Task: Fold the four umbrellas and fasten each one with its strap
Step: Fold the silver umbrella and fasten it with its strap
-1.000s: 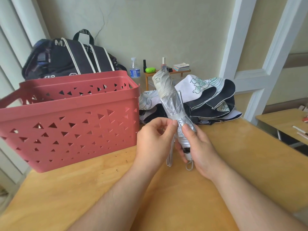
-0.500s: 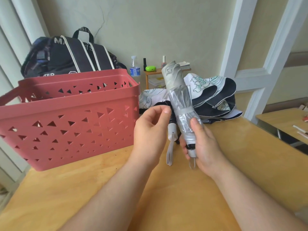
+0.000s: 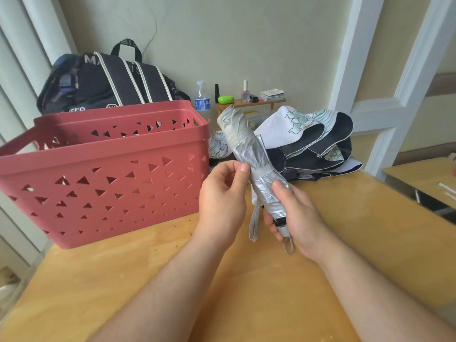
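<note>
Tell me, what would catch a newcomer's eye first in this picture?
A rolled silver umbrella stands out in the middle, gripped low by the right hand while the left hand touches its strap. A big red basket fills the table's left side, and unfolded umbrellas are heaped behind.

The basket (image 3: 103,174) hides the backpack's (image 3: 106,80) lower half; the right hand (image 3: 293,218) covers most of the umbrella's handle (image 3: 283,229).

Basket (image 3: 103,174) left on table (image 3: 370,243), backpack (image 3: 108,82) behind it, folded umbrella (image 3: 254,164) centre, unfolded umbrella (image 3: 313,144) behind right.
</note>
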`<state>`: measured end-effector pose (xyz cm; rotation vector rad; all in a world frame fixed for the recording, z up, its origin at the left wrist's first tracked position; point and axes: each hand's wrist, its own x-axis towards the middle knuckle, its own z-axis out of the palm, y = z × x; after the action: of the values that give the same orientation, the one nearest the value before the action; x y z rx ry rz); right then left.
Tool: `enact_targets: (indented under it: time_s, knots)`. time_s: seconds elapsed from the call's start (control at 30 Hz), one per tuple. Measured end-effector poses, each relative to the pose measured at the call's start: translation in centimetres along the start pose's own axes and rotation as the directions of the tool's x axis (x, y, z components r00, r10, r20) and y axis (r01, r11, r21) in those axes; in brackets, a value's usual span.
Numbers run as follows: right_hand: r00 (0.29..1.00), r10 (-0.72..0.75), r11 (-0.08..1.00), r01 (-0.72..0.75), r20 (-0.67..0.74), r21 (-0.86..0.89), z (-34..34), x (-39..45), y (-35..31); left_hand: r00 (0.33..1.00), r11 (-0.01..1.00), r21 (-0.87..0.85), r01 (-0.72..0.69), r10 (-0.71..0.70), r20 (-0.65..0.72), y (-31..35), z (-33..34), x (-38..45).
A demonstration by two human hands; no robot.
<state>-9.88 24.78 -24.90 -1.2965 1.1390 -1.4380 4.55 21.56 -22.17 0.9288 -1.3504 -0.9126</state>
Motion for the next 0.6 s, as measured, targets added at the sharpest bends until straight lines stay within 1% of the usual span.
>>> enact_targets:
  time_s: [0.1, 0.2, 0.27, 0.33, 0.4, 0.5, 0.57, 0.6]
  knots:
    - [0.999, 0.041, 0.999, -0.041, 0.004, -0.013, 0.08, 0.01, 0.05, 0.999, 0.999, -0.011, 0.03, -0.03, 0.026, -0.29, -0.09, 0.15]
    - [0.995, 0.095, 0.995, -0.096, 0.044, 0.023, 0.23, 0.0, 0.04, 0.992, 0.988, -0.105, 0.116, -0.111, 0.053, -0.21, 0.0, 0.32]
    - [0.991, 0.109, 0.992, -0.113, 0.075, 0.059, 0.26, 0.0, 0.0, 0.982, 0.968, -0.17, 0.183, -0.174, 0.071, 0.03, 0.07, 0.31]
    - [0.989, 0.109, 0.991, -0.116, 0.095, 0.071, 0.19, 0.05, 0.1, 0.975, 0.957, -0.197, 0.215, -0.198, 0.099, -0.07, 0.07, 0.32]
    - [0.99, 0.104, 0.992, -0.11, 0.092, 0.066, 0.08, 0.12, 0.27, 0.979, 0.962, -0.193, 0.195, -0.181, 0.091, -0.22, 0.02, 0.37]
    - [0.996, 0.076, 0.996, -0.079, 0.054, 0.046, -0.1, 0.23, 0.33, 0.995, 0.985, -0.139, 0.099, -0.097, 0.021, -0.57, 0.18, 0.21]
    - [0.999, 0.048, 0.998, -0.049, 0.024, 0.034, -0.15, 0.28, 0.22, 0.998, 0.996, -0.068, 0.062, -0.063, -0.019, -0.73, 0.32, -0.18]
    - [0.999, 0.035, 0.999, -0.035, 0.01, 0.03, -0.14, 0.31, 0.16, 0.998, 0.999, -0.011, 0.053, -0.054, -0.012, -0.9, 0.3, -0.32]
